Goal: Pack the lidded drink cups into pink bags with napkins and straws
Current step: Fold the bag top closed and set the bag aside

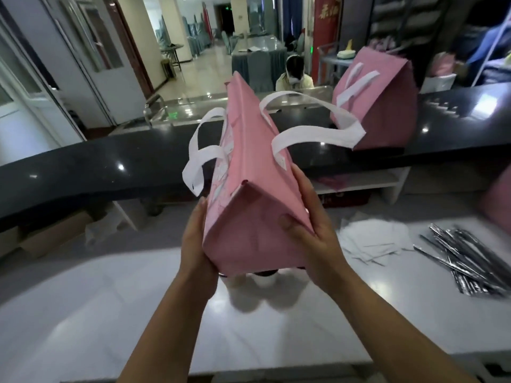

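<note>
A pink bag (249,211) with white handles is held up between both hands above the white counter (138,299), its top folded to a ridge. My left hand (196,241) presses flat against its left side. My right hand (309,230) cups the right side, thumb across the near face. Below the bag a white lidded cup (262,280) peeks out, mostly hidden. White napkins (370,239) lie to the right, and silver-wrapped straws (467,258) lie further right. A second pink bag (384,106) stands on the dark upper counter (83,167).
The raised dark counter runs across in front of the white work surface. Cardboard boxes (52,239) sit beneath it at the left. A shelf (359,183) is under it at the right. A seated person (294,76) is beyond the counter. Another pink item (497,197) shows at the right edge.
</note>
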### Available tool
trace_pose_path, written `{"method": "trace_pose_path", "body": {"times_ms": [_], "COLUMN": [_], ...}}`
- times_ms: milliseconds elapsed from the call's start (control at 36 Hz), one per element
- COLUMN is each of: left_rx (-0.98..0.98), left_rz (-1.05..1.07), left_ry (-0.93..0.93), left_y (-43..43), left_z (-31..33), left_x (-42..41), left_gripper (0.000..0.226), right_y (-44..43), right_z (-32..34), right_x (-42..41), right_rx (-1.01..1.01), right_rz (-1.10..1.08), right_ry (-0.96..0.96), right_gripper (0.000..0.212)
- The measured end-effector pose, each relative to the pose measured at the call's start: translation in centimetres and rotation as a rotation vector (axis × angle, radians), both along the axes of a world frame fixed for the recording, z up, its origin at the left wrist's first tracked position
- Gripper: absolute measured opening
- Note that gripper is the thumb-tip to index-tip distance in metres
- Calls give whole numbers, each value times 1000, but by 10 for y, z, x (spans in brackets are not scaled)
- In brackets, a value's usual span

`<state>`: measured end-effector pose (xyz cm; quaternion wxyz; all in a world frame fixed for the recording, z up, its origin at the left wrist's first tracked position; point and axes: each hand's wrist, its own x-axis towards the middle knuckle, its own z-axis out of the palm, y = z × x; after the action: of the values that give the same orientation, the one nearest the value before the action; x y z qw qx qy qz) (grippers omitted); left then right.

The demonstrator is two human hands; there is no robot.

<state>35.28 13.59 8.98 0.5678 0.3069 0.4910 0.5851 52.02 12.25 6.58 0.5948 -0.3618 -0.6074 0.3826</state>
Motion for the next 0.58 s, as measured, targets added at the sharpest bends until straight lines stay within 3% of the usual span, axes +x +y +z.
{"method": "trace_pose_path", "body": {"times_ms": [139, 333, 528, 583], "left_rx": [75, 61, 79, 128], "left_rz": [-68, -159, -245, -258], "left_ry": [-65, -117, 23, 85], "left_y": [58, 151, 233, 247], "left_z": [7, 8, -8, -14], "left_x": [17, 32, 59, 69], "left_gripper": [55, 49, 50, 43], "right_y": [57, 158, 229, 240], "right_z": [13, 12, 6, 8], "right_x": [10, 20, 49, 61], "right_rx": [64, 146, -114, -139], "right_rz": [-150, -419, -834, -876], "right_ry": [-32, -197, -637, -609], "right_gripper": [64, 53, 64, 64]}}
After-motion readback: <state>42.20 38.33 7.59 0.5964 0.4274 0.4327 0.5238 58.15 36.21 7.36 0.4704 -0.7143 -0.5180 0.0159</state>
